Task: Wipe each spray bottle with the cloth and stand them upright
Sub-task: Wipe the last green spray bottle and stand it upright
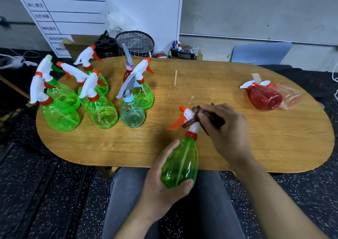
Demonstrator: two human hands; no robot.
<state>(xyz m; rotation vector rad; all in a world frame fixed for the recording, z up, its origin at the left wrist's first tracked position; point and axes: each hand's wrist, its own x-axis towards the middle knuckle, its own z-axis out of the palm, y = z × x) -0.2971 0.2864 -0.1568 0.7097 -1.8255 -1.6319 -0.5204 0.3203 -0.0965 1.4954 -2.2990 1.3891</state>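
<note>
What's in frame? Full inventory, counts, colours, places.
upright green plastic spray bottles: six, far-left cluster
pale blue clear spray bottle: one, grey trigger, upright in cluster
small red bottle with grey nozzle: one, behind cluster
red spray bottle: one, lying, right end
pale pink clear bottle: one, lying beside it
held green spray bottle: one, over near edge
dark brown cloth: one, on its trigger head
oval wooden table: one
left hand: grips bottle body
right hand: holds cloth

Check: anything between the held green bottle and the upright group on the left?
Nothing visible. The left hand holds the green bottle at the near table edge while the right hand presses the cloth on its nozzle. Bare table lies between it and the upright bottles.
</note>
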